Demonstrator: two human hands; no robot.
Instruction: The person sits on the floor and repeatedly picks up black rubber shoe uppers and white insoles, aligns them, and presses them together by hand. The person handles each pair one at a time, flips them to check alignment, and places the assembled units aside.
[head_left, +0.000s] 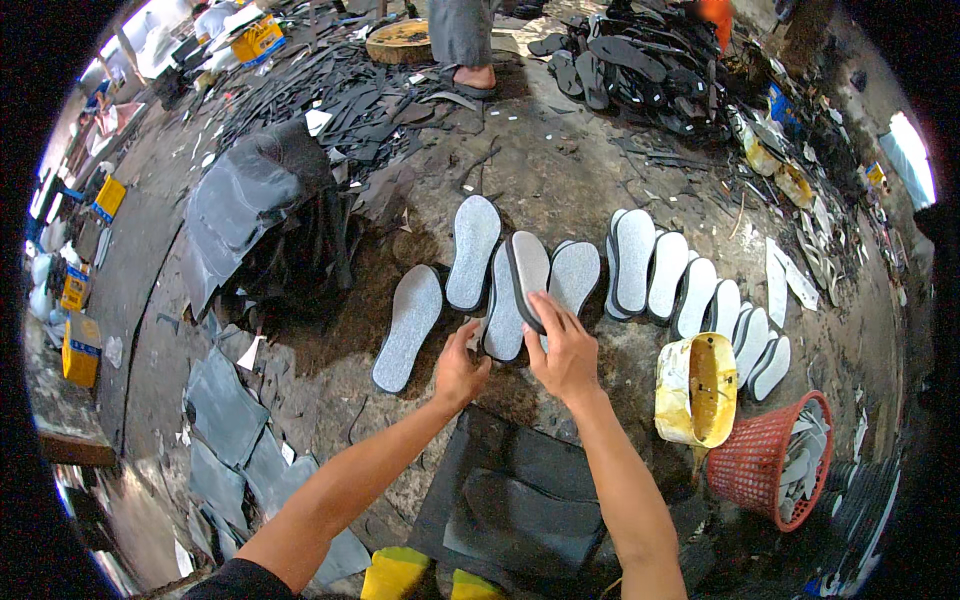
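Eleven grey-topped soles can be counted by their upper faces on the floor [552, 165] and in hand, but dark or pale edges show under several, so the full number cannot be told. One of the eleven is the raised sole [527, 262] near the middle, which the right hand [566, 352] has clamped at its lower right edge between thumb and fingers; it partly covers the lower sole [502, 318] just left of it. The left hand [462, 368] is near that one's bottom end, thumb and fingers apart; whether it touches cannot be told. Two more soles lie to the left, the farthest being the leftmost sole [407, 330], and seven top faces run off to the right, ending at the rightmost sole [770, 368]. Near that end stand one yellowed tub [672, 392] and one tilted red basket [752, 462] holding grey scraps [803, 455]. Far off are one round wooden block [398, 43], one other person's foot [478, 76] and a heap of black soles [640, 62], too jumbled to count. Four yellow-and-blue containers [81, 352] line the left side; their printed markings are too small to read.
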